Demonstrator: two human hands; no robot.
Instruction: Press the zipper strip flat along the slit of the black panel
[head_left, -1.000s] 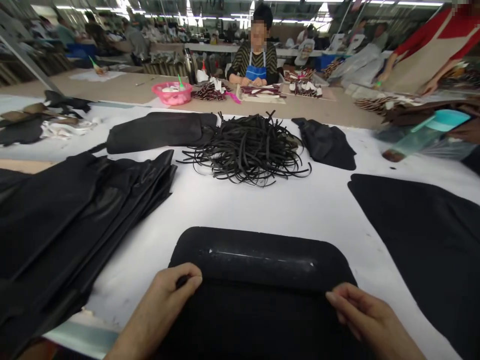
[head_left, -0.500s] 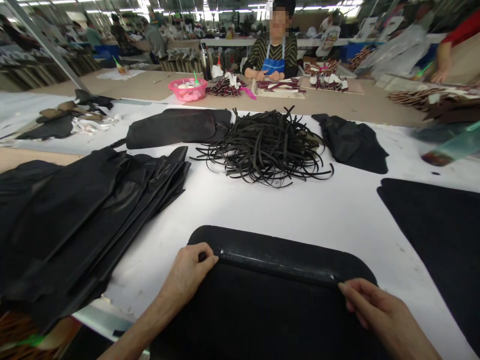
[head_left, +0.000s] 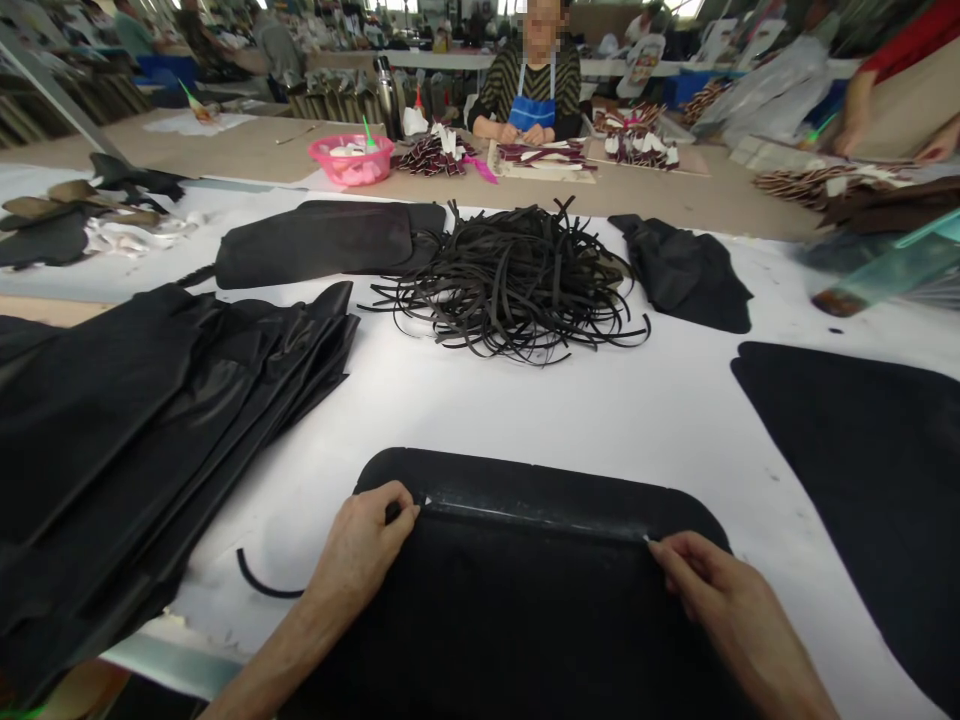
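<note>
Blk panel [head_left: 540, 480], blk straps [head_left: 517, 280], pink basket [head_left: 350, 160], wht table [head_left: 600, 400]

Strap pile [head_left: 517, 285] behind panel [head_left: 540, 500], fabric stack [head_left: 142, 420] left, sheet [head_left: 862, 470] right

Large workshop hall, long white table [head_left: 660, 410], brown tables [head_left: 247, 160] behind, ceiling strip lights

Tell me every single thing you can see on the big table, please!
table: one, white, under everything
black panel: one, black, front middle
strip pile: one heap, black, table centre
fabric stack: one, shiny black, left
flat sheet: one, black, right
loose strip: one, black, curved, left of the panel
pink basket: one, pink, far table
person: one, striped top, blue apron, seated far side
left hand: one, pinching panel's fold
right hand: one, fingertips at fold's other end
</note>
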